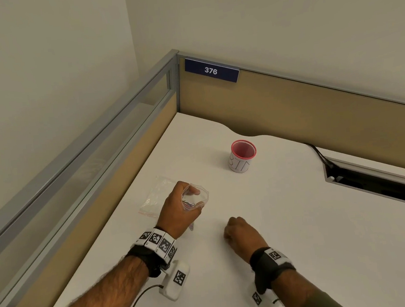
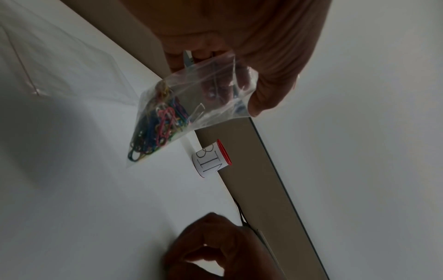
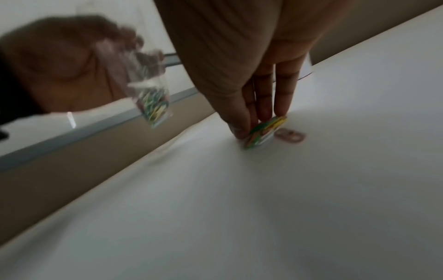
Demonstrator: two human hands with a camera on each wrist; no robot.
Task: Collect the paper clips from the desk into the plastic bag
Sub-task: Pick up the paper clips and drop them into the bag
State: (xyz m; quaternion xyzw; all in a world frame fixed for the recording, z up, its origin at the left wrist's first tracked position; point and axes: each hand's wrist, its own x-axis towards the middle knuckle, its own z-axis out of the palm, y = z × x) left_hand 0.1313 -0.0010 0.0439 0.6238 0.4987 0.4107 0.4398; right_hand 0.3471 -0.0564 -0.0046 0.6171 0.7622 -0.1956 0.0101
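My left hand [image 1: 177, 210] holds a small clear plastic bag [image 1: 197, 198] a little above the white desk [image 1: 303, 230], pinching it at the mouth. In the left wrist view the bag [image 2: 203, 98] hangs from my fingers with several coloured paper clips [image 2: 155, 130] bunched in its lower corner. My right hand [image 1: 240, 231] is down on the desk nearer the front. Its thumb and fingertips [image 3: 280, 111] pinch a small cluster of coloured paper clips [image 3: 266, 132] against the surface. One pinkish clip [image 3: 290, 135] lies loose just beside that cluster. The right wrist view is blurred.
A white cup with a red rim [image 1: 242, 157] stands farther back, marked "BIN". A second, flat clear bag [image 1: 156, 197] lies on the desk left of my left hand. Tan partition walls [image 1: 290, 100] close off the back and left. A cable slot [image 1: 377, 183] opens at the right.
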